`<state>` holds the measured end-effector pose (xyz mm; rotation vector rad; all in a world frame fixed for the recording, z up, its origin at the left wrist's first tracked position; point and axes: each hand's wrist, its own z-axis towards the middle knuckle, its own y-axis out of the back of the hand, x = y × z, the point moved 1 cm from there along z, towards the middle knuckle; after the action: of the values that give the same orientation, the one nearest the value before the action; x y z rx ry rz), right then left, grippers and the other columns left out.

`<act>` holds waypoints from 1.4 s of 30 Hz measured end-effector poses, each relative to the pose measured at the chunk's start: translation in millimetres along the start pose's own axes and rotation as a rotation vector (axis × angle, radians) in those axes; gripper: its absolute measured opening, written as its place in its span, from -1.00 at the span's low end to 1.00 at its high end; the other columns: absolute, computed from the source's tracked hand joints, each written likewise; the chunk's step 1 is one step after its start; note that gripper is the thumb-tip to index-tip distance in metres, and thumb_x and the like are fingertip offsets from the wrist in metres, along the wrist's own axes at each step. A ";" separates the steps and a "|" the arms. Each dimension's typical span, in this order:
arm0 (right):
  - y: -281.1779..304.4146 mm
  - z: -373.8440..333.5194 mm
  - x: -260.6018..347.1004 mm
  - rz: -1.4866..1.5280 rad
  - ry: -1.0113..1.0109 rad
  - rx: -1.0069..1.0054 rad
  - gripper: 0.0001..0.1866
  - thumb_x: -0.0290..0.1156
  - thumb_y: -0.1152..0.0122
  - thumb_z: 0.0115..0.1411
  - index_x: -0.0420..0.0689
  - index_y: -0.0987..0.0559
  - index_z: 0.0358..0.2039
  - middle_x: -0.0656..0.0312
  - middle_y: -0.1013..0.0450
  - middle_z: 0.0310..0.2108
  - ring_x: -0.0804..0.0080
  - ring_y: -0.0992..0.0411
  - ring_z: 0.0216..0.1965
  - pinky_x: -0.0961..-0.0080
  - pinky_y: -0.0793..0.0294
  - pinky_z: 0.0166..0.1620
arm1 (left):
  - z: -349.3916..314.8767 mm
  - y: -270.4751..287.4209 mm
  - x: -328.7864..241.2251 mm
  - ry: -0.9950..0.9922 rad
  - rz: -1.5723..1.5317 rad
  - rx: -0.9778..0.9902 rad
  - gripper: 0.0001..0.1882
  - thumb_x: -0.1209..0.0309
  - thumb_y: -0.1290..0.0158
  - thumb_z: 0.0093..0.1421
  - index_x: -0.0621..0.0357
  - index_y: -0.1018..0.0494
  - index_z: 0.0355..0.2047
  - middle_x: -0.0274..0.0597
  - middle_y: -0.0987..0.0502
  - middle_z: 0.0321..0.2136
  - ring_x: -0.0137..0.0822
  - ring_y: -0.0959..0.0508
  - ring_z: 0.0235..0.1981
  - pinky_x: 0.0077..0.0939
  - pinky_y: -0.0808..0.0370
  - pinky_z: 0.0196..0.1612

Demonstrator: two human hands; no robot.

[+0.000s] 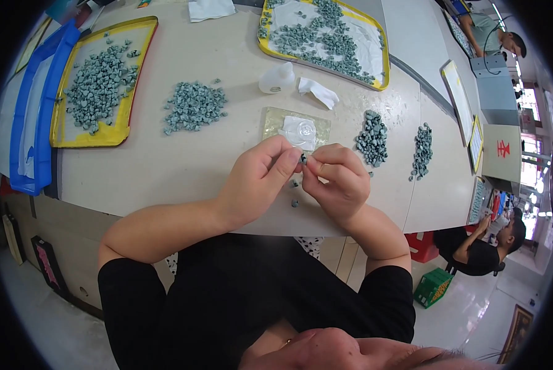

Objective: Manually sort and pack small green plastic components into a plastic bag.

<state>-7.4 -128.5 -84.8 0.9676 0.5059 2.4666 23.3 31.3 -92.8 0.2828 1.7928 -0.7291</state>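
Note:
My left hand [256, 180] and my right hand [339, 180] meet over the table's near side. Thumbs and forefingers of both pinch one small grey-green piece with a dark spot [303, 159]; its exact kind is too small to make out. Just beyond the fingertips lies a yellowish translucent slab [272, 124], with white paper and a small round clear dish [302, 131] on it. Two loose grey-green pieces lie below the hands, one of them [295, 203] close to the table's near edge.
Heaps of similar pieces lie left [195, 106] and right [371, 139], with a narrower heap [421, 152] beyond. Yellow-rimmed trays [130, 92] hold more. A white plastic bottle [277, 78] and folded tissue [319, 93] stand behind the slab. A blue bin [26, 132] sits far left; people work at right.

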 end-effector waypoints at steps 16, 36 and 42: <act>17.9 4.2 5.8 -0.067 -0.095 0.076 -0.73 -0.78 -0.26 -0.18 -0.29 -0.54 -0.39 0.09 -0.48 -0.42 0.35 -0.48 -0.46 0.59 -0.46 -0.42 | 3.4 -16.9 -0.2 -0.321 0.348 -0.132 -0.83 0.41 0.07 0.27 0.25 -0.35 -0.44 -0.27 -0.35 -0.63 -0.53 -0.27 -0.62 -0.59 -0.27 -0.57; 85.4 -3.5 -67.6 -0.751 -0.718 0.300 -0.84 -0.60 -0.13 0.03 -0.26 -0.53 -0.32 0.08 -0.45 -0.37 0.30 -0.44 -0.43 0.46 -0.44 -0.27 | 14.6 -4.6 -4.2 0.234 -0.322 0.014 -0.86 0.46 0.11 0.22 0.23 -0.34 -0.23 -0.34 -0.35 -0.46 -0.60 -0.19 -0.61 -0.69 -0.22 -0.55; 79.3 0.5 -65.6 -0.567 -0.798 0.189 -0.82 -0.60 -0.14 -0.01 -0.25 -0.53 -0.33 0.17 -0.42 -0.43 0.43 -0.41 -0.43 0.55 -0.43 -0.30 | 15.9 -8.9 -6.0 0.209 -0.405 -0.041 -0.86 0.48 0.17 0.28 0.25 -0.31 -0.19 -0.29 -0.34 -0.38 -0.63 -0.14 -0.61 -0.74 -0.11 -0.57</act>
<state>15.1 -228.9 -81.9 1.5140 0.6177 1.4012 33.0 15.7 -87.2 -0.0388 2.0910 -0.9722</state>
